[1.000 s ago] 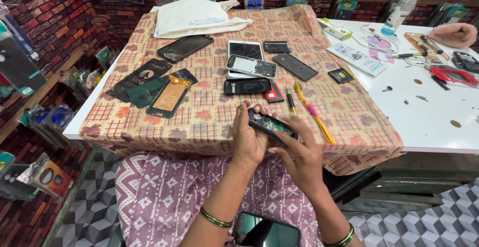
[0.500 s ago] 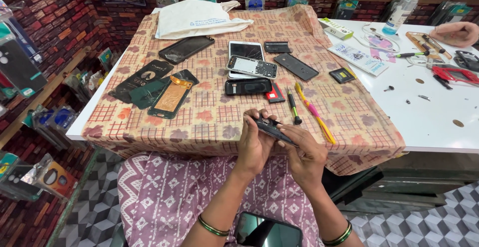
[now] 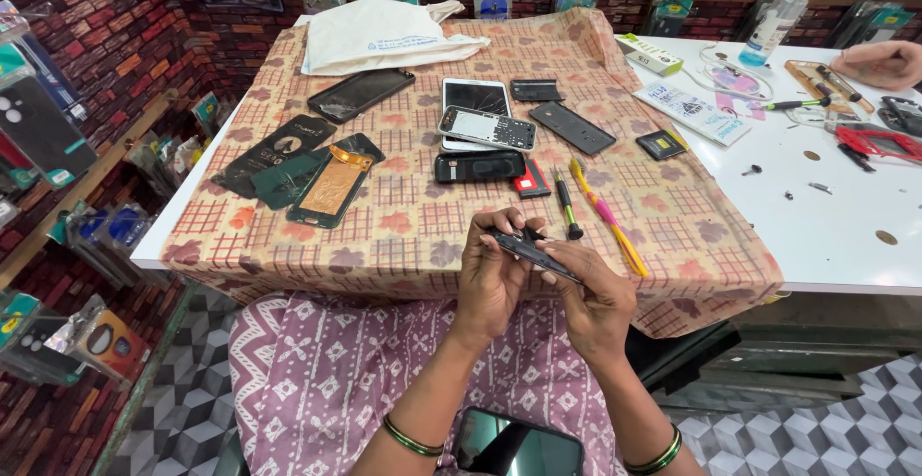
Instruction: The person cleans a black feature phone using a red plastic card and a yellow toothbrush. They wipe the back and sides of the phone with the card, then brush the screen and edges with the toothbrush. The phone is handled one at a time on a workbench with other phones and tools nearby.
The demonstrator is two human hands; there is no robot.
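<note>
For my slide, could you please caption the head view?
Both hands grip a dark phone part edge-on over a cloth-covered table.

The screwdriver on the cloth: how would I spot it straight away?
Start at the patterned cloth over the table. Just beyond the left hand and right hand lies the screwdriver, short, black with green. Its neighbour, the yellow and pink tool, is longer and brighter.

A thin, dark phone part (image 3: pixel 534 252) was held edge-on and tilted, its right end lower, at the table's near edge, just past the patterned cloth.
</note>
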